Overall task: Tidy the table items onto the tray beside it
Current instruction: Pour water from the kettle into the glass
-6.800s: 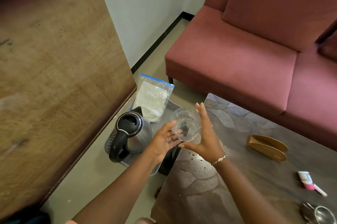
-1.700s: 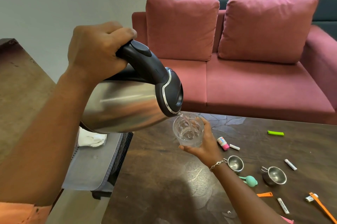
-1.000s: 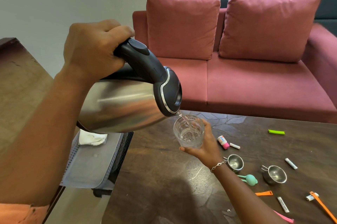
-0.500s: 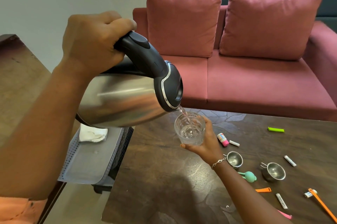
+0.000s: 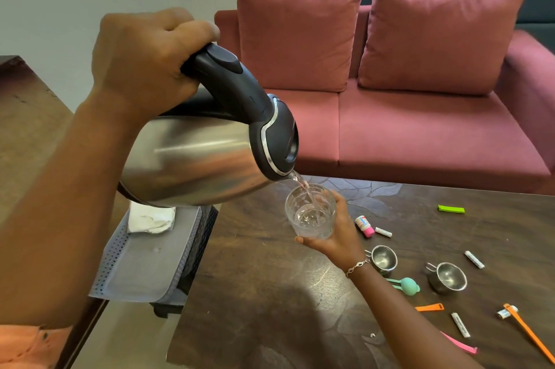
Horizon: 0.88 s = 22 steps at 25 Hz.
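My left hand (image 5: 144,59) grips the black handle of a steel kettle (image 5: 192,161), tilted with its spout down. A thin stream of water runs from the spout into a clear glass (image 5: 310,211). My right hand (image 5: 339,232) holds that glass from below and behind, just above the dark table (image 5: 270,293). The grey perforated tray (image 5: 144,260) stands left of the table, partly hidden by the kettle, with a white bag (image 5: 150,218) lying at its far end.
Two small steel cups (image 5: 383,259) (image 5: 447,277), a teal spoon (image 5: 404,284), a pink-capped bottle (image 5: 365,226), white sachets (image 5: 474,259), orange strips (image 5: 528,332) and a green clip (image 5: 450,208) lie on the table's right side. A red sofa (image 5: 420,134) stands behind.
The kettle, once on the tray, is now lifted and tipped over the glass. In the last second water keeps pouring and the level in the glass rises slightly; both hands stay nearly still.
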Each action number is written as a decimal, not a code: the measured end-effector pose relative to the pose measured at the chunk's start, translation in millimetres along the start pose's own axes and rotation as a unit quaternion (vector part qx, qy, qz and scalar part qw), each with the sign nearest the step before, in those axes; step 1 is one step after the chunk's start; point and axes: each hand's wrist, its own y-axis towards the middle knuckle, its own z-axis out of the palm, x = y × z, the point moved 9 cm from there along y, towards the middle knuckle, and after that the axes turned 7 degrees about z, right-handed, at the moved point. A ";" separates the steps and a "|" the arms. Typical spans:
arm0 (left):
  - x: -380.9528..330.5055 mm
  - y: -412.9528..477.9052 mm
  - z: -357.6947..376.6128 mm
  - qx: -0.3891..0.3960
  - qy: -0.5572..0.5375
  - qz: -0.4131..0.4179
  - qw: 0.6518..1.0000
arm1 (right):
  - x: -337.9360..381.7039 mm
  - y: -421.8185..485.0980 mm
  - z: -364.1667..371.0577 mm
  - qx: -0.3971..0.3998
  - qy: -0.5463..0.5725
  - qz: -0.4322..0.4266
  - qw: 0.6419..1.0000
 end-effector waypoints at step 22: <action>-7.4 4.9 -3.2 0.024 -0.011 0.011 1.000 | -7.4 -7.3 -3.6 -0.015 0.007 -0.006 1.000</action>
